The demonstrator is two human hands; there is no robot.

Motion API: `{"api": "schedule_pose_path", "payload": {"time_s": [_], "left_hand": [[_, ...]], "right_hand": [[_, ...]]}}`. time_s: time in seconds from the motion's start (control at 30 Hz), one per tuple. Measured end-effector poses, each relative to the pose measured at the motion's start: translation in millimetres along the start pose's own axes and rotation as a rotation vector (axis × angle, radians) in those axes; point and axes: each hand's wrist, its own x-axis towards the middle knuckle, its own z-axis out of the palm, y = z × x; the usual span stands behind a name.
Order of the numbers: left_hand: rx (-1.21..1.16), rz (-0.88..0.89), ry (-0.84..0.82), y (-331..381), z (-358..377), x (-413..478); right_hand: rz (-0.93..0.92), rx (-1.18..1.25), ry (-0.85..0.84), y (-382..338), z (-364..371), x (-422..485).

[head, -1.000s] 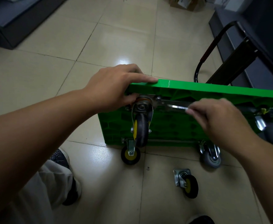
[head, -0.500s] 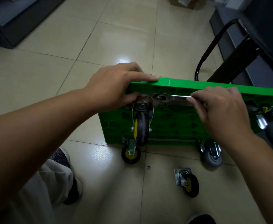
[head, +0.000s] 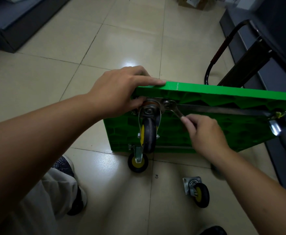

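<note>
head view: the green cart deck [head: 223, 94] stands on its edge on the floor, ribbed underside facing the person. the left hand [head: 120, 92] grips its upper corner, fingers over the top edge and thumb tucked below by the plate of the mounted caster [head: 149, 133]. the right hand [head: 205, 133] is curled round the handle of the wrench [head: 174, 111], whose head sits on the nut [head: 166, 103] at the corner of that plate.

risks, as i judge them:
- the wrench head looks only partly seated. under a hard pull it could slip off the nut and drive the knuckles into the ribs or the metal strip [head: 223, 110].
- the deck balances on a narrow edge, so a sideways pull on the wrench could tip or slide it if the left hand loosens.
- the left thumb lies just beside the caster plate and could be pinched if the plate shifts.
- a small washer [head: 156, 176] and a loose caster [head: 197, 191] lie on the floor near the feet, easy to kick away or step on.

the wrench's long axis runs on a diagonal. its head points up and left at the nut, and its handle slopes down and right into the right hand, close against the underside of the deck. the mounted caster's wheel hangs downward from its plate.
</note>
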Motion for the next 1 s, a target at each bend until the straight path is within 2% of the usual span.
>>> {"api": "schedule_pose_path", "payload": {"time_s": [0.13, 0.23, 0.3, 0.4, 0.47, 0.6, 0.67, 0.77, 1.0], "left_hand": [[0.002, 0.007, -0.002, 0, 0, 0], [0.004, 0.005, -0.012, 0, 0, 1], [0.001, 0.007, -0.015, 0, 0, 1], [0.001, 0.003, -0.021, -1, 0, 1], [0.000, 0.002, -0.019, -2, 0, 1], [-0.007, -0.002, -0.012, -1, 0, 1], [0.001, -0.001, -0.017, 0, 0, 1], [0.004, 0.000, -0.022, 0, 0, 1], [0.003, -0.011, -0.013, -1, 1, 1]], "right_hand": [[0.132, 0.446, -0.247, -19, 20, -9], [0.105, 0.585, -0.375, -18, 15, -9], [0.039, 0.384, -0.415, -6, 2, -4], [-0.034, -0.307, -0.469, 15, -27, 1], [-0.055, -0.481, -0.387, 19, -44, 1], [-0.289, -0.339, -0.014, 4, -72, 5], [-0.367, -0.378, 0.111, -5, -83, 8], [-0.386, -0.412, 0.143, -8, -89, 12], [-0.355, -0.267, 0.164, -8, -92, 8]]}}
